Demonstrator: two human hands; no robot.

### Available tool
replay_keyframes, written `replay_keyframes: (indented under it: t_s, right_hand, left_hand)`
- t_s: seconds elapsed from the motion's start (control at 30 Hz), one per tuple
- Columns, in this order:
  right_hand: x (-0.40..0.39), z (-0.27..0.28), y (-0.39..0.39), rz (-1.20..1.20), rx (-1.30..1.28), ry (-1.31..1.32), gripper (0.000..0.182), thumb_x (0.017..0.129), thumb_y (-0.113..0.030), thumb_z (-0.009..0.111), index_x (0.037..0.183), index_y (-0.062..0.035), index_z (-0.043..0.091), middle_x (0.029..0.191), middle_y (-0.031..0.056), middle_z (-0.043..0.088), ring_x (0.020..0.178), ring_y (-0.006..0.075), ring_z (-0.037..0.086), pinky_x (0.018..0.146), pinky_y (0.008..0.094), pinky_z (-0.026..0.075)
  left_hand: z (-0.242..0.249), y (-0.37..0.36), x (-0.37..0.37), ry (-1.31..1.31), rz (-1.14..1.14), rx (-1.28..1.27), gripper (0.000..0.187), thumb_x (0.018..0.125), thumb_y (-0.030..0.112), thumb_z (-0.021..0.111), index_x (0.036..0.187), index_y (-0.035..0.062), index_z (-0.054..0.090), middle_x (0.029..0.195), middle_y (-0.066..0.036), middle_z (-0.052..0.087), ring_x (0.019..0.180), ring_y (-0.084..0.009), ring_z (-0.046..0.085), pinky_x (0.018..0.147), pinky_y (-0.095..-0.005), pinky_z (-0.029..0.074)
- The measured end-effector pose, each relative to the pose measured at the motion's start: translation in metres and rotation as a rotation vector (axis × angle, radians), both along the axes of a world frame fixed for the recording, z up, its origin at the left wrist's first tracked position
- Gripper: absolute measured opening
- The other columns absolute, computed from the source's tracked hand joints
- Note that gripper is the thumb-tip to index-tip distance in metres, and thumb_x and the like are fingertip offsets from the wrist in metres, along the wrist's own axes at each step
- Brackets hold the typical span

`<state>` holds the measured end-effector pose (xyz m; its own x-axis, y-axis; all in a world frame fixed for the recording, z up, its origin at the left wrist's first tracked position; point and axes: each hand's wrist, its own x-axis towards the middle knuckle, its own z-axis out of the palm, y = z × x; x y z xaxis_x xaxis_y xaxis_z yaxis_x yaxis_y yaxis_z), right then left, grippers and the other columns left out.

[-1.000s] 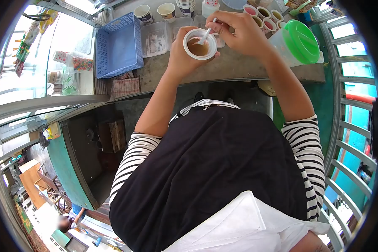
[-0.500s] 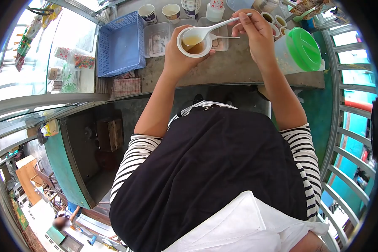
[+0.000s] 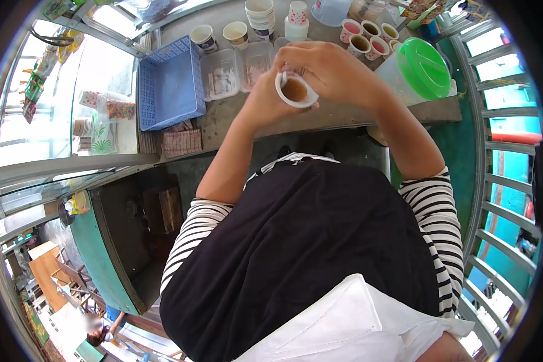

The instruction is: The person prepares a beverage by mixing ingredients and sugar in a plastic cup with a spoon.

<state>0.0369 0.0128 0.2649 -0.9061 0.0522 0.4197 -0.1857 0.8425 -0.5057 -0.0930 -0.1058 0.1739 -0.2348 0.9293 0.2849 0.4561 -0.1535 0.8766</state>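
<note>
My left hand (image 3: pixel 265 99) is wrapped round a small white cup (image 3: pixel 295 90) holding amber-brown liquid, its mouth tilted toward me. Over the far side of the cup, my right hand (image 3: pixel 326 69) is bent inward, its fingers curled near the left fingertips. Whatever those right fingers hold is hidden. A small white piece shows at the cup's far rim, too little of it to name.
On the counter stand a blue basket (image 3: pixel 170 84), clear plastic trays (image 3: pixel 219 75), paper cups (image 3: pixel 236 35), a stack of cups (image 3: pixel 260 19), several small cups of coloured liquid (image 3: pixel 359 44) and a green-lidded container (image 3: pixel 425 69). A checked cloth (image 3: pixel 182 142) lies at the counter's edge.
My right hand has moved left, from beside the cup to over it. The white spoon it held in the cup is no longer plainly visible. The view has shifted slightly.
</note>
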Motion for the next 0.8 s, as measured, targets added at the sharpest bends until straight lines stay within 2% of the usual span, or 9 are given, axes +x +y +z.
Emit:
replay_keyframes:
  t_s: [0.17,0.27,0.43,0.5,0.57,0.63,0.7,0.77,0.8]
  right_hand:
    - [-0.001,-0.015,0.018,-0.093,-0.092,-0.097,0.008,0.090,-0.005,0.055,0.097,-0.0032,0.059,0.081,0.0127,0.064,0.072,0.0239,0.063,0.068,0.0335,0.049]
    - [0.011,-0.041,0.022,-0.390,-0.288,-0.060,0.014,0.095,-0.014,0.060,0.095,-0.0003,0.060,0.074,0.0067,0.063,0.065,0.0099,0.059,0.060,0.0268,0.044]
    - [0.024,-0.061,-0.005,-0.467,-0.652,0.106,0.016,0.099,-0.012,0.054,0.098,0.0016,0.062,0.079,0.0063,0.065,0.069,0.0090,0.060,0.064,0.0238,0.047]
    - [0.027,-0.050,-0.020,-0.331,-0.586,0.264,0.011,0.098,-0.005,0.052,0.100,-0.0001,0.062,0.081,0.0078,0.065,0.071,0.0108,0.061,0.065,0.0262,0.049]
    - [0.031,-0.039,-0.018,-0.324,-0.380,0.271,0.012,0.089,0.002,0.054,0.098,-0.0013,0.061,0.084,0.0106,0.065,0.076,0.0198,0.065,0.069,0.0322,0.051]
    - [0.030,-0.023,-0.016,-0.171,0.108,0.301,0.023,0.079,0.002,0.058,0.102,-0.0019,0.058,0.090,0.0155,0.066,0.085,0.0328,0.067,0.079,0.0403,0.054]
    - [0.028,-0.018,-0.020,-0.117,0.041,0.246,0.024,0.079,0.000,0.059,0.103,-0.0027,0.058,0.092,0.0157,0.066,0.087,0.0344,0.066,0.079,0.0415,0.053]
    - [0.027,-0.012,-0.019,-0.064,-0.026,0.188,0.025,0.079,-0.001,0.060,0.103,-0.0035,0.058,0.094,0.0160,0.066,0.089,0.0360,0.065,0.079,0.0428,0.052]
    - [0.027,-0.008,-0.016,-0.109,-0.090,0.129,0.022,0.079,0.002,0.057,0.100,-0.0025,0.059,0.089,0.0147,0.065,0.084,0.0334,0.065,0.076,0.0401,0.051]
  left_hand:
    - [-0.002,0.003,0.015,-0.129,-0.056,0.007,0.071,0.062,0.028,0.092,0.116,0.0037,0.054,0.096,-0.007,0.066,0.086,-0.0160,0.065,0.080,-0.0313,0.052]
    - [-0.010,0.005,0.012,-0.132,0.023,-0.004,0.072,0.062,0.027,0.092,0.117,0.0040,0.053,0.100,-0.008,0.066,0.090,-0.0158,0.065,0.080,-0.0319,0.053]
    - [-0.020,0.013,0.000,-0.204,0.176,0.093,0.070,0.063,0.022,0.091,0.118,0.0035,0.052,0.101,-0.008,0.066,0.092,-0.0161,0.066,0.081,-0.0320,0.053]
    - [-0.016,0.016,-0.002,-0.169,0.177,0.114,0.070,0.063,0.021,0.091,0.118,0.0037,0.052,0.102,-0.009,0.066,0.093,-0.0163,0.066,0.081,-0.0320,0.054]
    - [-0.009,0.017,0.001,-0.226,0.143,0.048,0.070,0.063,0.022,0.091,0.118,0.0037,0.052,0.105,-0.009,0.067,0.095,-0.0160,0.066,0.082,-0.0317,0.053]
    - [-0.013,0.023,0.000,-0.215,0.084,0.114,0.065,0.065,0.020,0.087,0.118,0.0044,0.053,0.104,-0.008,0.067,0.094,-0.0157,0.066,0.082,-0.0309,0.053]
    - [-0.012,0.024,0.005,-0.036,-0.048,0.187,0.060,0.067,0.017,0.083,0.118,0.0049,0.054,0.103,-0.006,0.067,0.093,-0.0149,0.065,0.082,-0.0304,0.052]
    - [-0.007,0.020,0.014,-0.085,-0.096,0.180,0.058,0.068,0.014,0.079,0.119,0.0055,0.054,0.104,-0.007,0.066,0.094,-0.0132,0.064,0.084,-0.0299,0.051]
    - [-0.007,0.016,0.014,-0.175,-0.152,0.003,0.058,0.068,0.016,0.081,0.119,0.0051,0.055,0.105,-0.007,0.065,0.096,-0.0122,0.063,0.085,-0.0292,0.050]
